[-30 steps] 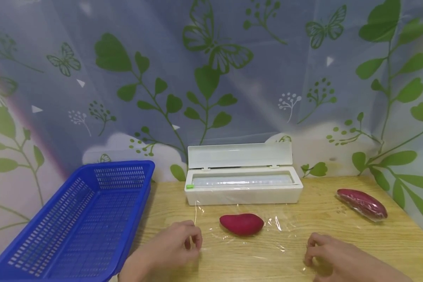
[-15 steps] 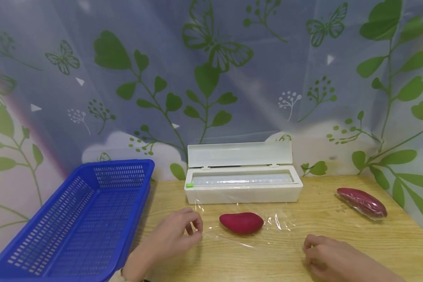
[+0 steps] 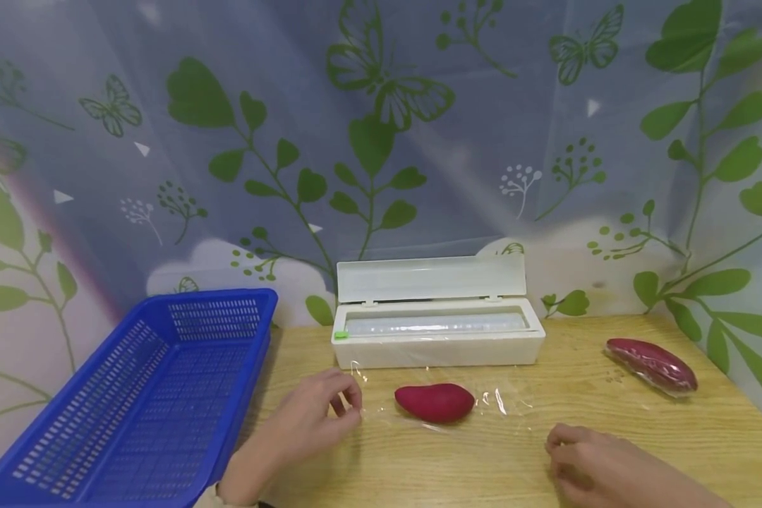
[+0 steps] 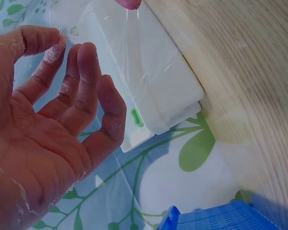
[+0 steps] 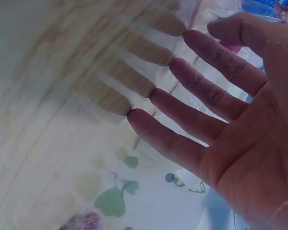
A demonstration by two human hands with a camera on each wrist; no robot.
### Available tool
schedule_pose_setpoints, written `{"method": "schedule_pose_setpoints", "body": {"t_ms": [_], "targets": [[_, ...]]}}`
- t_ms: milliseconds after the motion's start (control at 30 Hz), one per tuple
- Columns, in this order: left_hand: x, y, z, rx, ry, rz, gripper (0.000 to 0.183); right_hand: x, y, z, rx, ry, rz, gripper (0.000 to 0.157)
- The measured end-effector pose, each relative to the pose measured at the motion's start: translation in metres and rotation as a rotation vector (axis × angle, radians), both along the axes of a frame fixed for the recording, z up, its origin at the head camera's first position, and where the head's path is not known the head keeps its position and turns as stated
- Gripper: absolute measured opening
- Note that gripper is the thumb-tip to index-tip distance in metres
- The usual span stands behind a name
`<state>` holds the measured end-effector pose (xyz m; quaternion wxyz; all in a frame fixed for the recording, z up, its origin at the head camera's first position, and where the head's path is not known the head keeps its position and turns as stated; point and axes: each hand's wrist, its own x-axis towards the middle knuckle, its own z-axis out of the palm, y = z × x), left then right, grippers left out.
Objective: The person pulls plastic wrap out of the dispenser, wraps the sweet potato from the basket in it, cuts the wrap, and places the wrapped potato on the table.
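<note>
A red sweet potato lies on a thin sheet of cling film on the table. The sheet runs forward to a white cling film dispenser, whose lid stands up over the roll. My left hand is left of the sweet potato. In the left wrist view, its thumb and index finger pinch a bunched bit of film, while the other fingers bend loosely. My right hand rests at the right front; in the right wrist view its long fingers reach out straight, fingertips at the tabletop, nothing gripped.
At the left stands a blue plastic basket with mesh walls. A purple-red sweet potato wrapped in film lies at the right of the wooden table. A patterned cloth hangs behind. A green slider sits on the dispenser's left end.
The film's near edge has drawn back toward the sweet potato and away from my right hand, which no longer holds it. My left hand has moved slightly forward.
</note>
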<state>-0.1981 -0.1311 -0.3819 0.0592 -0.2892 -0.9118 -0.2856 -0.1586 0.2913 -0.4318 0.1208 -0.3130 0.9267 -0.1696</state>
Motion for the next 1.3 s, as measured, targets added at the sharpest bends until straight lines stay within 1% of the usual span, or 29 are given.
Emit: {"method": "schedule_pose_setpoints", "body": {"t_ms": [67,133,167,300,433,500,600,700,733,800,900,967,1067,1167,1300], "targets": [[0.000,0.000,0.000,0.002,0.009,0.000,0.017,0.001,-0.001,0.001,0.000,-0.027,-0.033,0.012],[-0.001,0.000,0.000,0.000,0.013,0.003,0.017,0.001,-0.003,0.001,0.005,-0.030,-0.040,0.016],[0.000,0.000,0.000,-0.001,0.015,0.004,0.018,0.001,-0.004,0.001,0.008,-0.035,-0.042,0.016],[-0.001,-0.001,0.000,0.006,0.015,0.010,0.018,0.000,-0.008,0.001,0.041,0.006,-0.015,0.014],[-0.001,-0.001,-0.001,0.016,0.025,0.008,0.018,-0.001,-0.012,0.001,0.079,0.012,-0.015,0.013],[-0.002,-0.001,0.000,0.021,0.025,0.003,0.018,-0.002,-0.011,0.000,0.064,0.022,-0.001,0.013],[-0.002,-0.002,0.000,0.024,0.018,0.000,0.018,-0.003,-0.005,-0.002,-0.032,0.054,0.054,0.014],[-0.002,-0.004,0.000,0.030,0.001,0.001,0.018,-0.004,0.005,-0.003,-0.183,0.048,0.089,0.016],[-0.002,-0.004,0.001,0.033,-0.001,0.001,0.017,-0.005,0.009,-0.002,-0.236,0.035,0.093,0.018],[-0.002,-0.005,0.001,0.035,0.002,0.003,0.017,-0.006,0.014,-0.002,-0.335,0.007,0.074,0.022],[-0.003,-0.007,0.003,0.034,0.002,0.017,0.016,-0.009,0.019,0.000,-0.445,0.038,0.063,0.026],[-0.004,-0.007,0.003,0.029,-0.012,0.042,0.017,-0.012,0.019,0.002,-0.487,0.086,0.048,0.029],[-0.005,-0.007,0.005,0.028,-0.043,0.082,0.015,-0.018,0.017,0.009,-0.500,0.154,-0.007,0.030],[-0.010,-0.007,0.004,0.036,-0.060,0.120,0.014,-0.023,0.012,0.017,-0.479,0.184,-0.120,0.024],[-0.019,-0.006,0.001,0.049,-0.059,0.162,0.011,-0.031,0.004,0.025,-0.439,0.172,-0.277,0.010]]}}
